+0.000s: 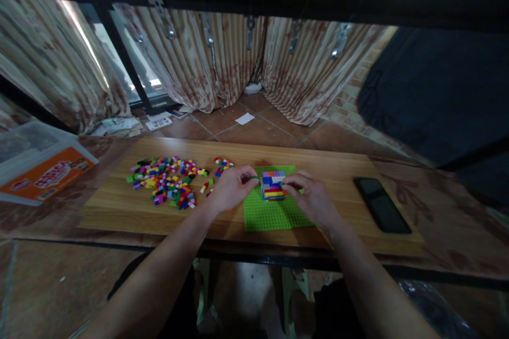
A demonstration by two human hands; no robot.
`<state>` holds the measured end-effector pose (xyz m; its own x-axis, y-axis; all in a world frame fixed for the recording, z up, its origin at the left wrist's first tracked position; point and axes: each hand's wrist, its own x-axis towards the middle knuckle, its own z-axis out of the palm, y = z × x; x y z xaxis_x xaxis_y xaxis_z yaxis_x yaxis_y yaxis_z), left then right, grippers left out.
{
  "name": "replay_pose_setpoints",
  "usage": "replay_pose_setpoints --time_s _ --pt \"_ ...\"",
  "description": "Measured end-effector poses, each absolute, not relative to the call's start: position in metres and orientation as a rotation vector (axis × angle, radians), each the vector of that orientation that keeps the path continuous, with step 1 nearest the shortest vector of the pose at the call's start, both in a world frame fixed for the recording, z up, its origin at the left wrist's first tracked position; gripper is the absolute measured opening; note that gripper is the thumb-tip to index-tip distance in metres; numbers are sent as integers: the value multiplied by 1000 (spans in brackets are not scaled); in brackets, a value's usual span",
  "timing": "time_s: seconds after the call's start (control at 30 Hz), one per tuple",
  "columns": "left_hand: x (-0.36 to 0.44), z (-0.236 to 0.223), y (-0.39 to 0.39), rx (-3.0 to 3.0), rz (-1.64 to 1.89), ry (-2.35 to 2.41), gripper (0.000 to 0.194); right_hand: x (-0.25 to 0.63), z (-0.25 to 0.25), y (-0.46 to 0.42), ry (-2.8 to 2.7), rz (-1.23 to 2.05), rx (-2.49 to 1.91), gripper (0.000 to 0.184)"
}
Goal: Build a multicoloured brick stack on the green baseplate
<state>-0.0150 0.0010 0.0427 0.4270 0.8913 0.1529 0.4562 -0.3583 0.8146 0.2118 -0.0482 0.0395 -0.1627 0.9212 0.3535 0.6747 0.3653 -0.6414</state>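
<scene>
On the desk [342,169], a brick pile [170,180] is spread at the left and a black phone [382,205] is laid at the right. The brick stack [273,188], coloured in blue, white, red and yellow, is set on the green baseplate [274,217]; its right edge is partly covered by the right hand [312,198], by which a teal brick [281,184] is pinched. By the left hand [231,188], a small green brick [253,177] is pinched.

The left forearm [170,270] and right forearm [368,270], both bare, reach forward and slant inward. The left hand [233,186] pinches with thumb and fingertips pointing right; the right hand [312,196] faces it, fingers bent toward the thumb.
</scene>
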Motion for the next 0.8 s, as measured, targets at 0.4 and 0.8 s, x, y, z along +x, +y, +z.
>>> replay_pose_setpoints --time_s 0.4,0.8 --pt "1 39 -14 2190 507 981 30 197 24 -43 -2031 85 -1502 16" --pt "7 36 -19 2242 477 946 32 198 27 -42 -1699 398 -1529 16"
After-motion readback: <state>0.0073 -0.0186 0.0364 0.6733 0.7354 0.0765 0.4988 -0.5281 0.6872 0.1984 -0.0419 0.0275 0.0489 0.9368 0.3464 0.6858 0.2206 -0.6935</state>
